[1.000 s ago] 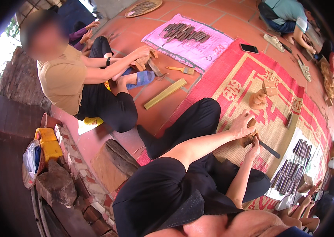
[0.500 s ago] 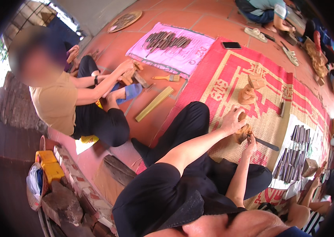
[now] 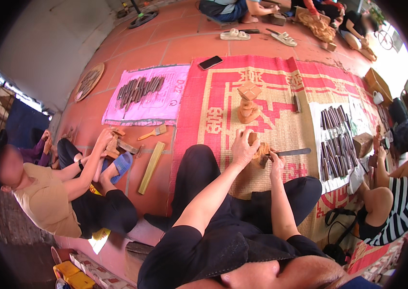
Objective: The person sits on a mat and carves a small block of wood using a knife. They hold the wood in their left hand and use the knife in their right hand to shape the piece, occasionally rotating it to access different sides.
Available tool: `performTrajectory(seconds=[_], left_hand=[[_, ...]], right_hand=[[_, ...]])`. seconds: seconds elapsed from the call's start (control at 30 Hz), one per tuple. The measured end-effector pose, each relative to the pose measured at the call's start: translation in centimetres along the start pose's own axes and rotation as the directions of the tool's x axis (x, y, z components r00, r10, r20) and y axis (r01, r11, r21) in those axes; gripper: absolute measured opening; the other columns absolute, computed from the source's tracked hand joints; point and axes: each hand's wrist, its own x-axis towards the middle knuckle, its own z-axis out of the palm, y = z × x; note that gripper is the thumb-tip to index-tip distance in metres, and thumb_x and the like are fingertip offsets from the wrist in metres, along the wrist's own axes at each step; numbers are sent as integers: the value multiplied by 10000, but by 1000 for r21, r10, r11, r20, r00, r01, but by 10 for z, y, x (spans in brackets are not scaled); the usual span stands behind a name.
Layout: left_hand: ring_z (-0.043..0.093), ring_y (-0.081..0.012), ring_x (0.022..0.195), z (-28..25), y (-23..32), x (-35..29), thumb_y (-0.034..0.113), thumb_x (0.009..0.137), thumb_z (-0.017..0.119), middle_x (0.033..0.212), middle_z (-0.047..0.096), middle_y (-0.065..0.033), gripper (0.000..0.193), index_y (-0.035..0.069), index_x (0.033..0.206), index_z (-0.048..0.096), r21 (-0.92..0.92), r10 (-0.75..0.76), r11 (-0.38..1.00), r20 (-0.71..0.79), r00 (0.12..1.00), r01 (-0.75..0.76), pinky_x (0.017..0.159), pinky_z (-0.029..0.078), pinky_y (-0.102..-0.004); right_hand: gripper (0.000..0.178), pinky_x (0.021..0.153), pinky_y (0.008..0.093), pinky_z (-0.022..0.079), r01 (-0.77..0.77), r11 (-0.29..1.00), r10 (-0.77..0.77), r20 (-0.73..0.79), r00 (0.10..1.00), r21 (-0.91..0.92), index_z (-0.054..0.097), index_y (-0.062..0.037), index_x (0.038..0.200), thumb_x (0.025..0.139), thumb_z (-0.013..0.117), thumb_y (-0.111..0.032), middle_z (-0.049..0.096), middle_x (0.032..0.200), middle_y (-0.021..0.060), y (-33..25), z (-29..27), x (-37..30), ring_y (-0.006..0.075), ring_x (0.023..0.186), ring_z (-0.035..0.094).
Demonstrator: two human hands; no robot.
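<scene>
My left hand [image 3: 245, 147] is closed around the near-left side of a light brown wooden carving [image 3: 263, 150], steadying it low over the mat in front of my crossed legs. In my right hand [image 3: 276, 163] is a long, flat, dark carving tool [image 3: 294, 152]. Its long dark end sticks out to the right, and its other end meets the carving, where my fingers partly hide it. Just beyond my left hand stands a second carved wooden piece [image 3: 248, 111], rounded below with a square block on top.
Under the work lies a red and straw mat [image 3: 271, 125]. To the right, several dark-handled tools [image 3: 336, 144] rest on a white sheet. A phone [image 3: 210, 62], a brush [image 3: 152, 132] and a pink cloth [image 3: 169, 96] with tools lie around. Co-workers sit left, right and far.
My view has turned, so the mat and tools appear shifted left and more upright. Both hands stay on the same carving and tool.
</scene>
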Motion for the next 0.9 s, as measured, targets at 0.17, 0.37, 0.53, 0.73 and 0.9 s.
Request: performTrajectory(seconds=[0.17,0.37,0.53,0.73,0.9], left_hand=[[592,-304,898,-3,-7,-1,289,792,671,1038,512,-110,350,83,1060,579,20,20,1000,1,1000,-20,752,496,-406],[593,-346,918,-1,-13,-2,287,778,669,1083,506,-122,393,89,1098,555,8,33,999,-3,999,-32,755,503,-447],[590,-350,917,-3,-9,-1,274,787,670,1071,502,-129,383,80,1096,553,-2,16,1000,29,999,-16,751,502,-449],[590,-349,922,-4,-10,0,267,792,671,1064,502,-141,376,68,1089,557,-5,44,999,9,999,-43,755,500,-445],[589,-337,921,-2,-8,-2,273,797,671,1057,508,-139,368,62,1081,569,-10,45,999,8,999,-45,768,493,-431]], right_hand=[[142,726,256,471,51,999,-51,20,998,8,678,-28,966,832,636,-50,670,941,41,-2,3,-4,118,811,601],[116,744,268,468,68,998,-68,27,997,-9,666,0,931,824,630,-26,669,938,60,-1,5,-3,134,809,588],[125,802,274,471,82,996,-81,50,995,-27,656,24,934,821,623,-19,661,969,85,0,2,-3,148,854,594],[129,819,283,477,70,997,-69,49,996,-17,652,22,944,824,615,-5,656,1007,93,-3,7,-5,165,889,602],[147,797,275,482,76,997,-75,29,997,-26,661,19,967,828,626,-13,662,956,86,0,3,-2,156,858,607]])
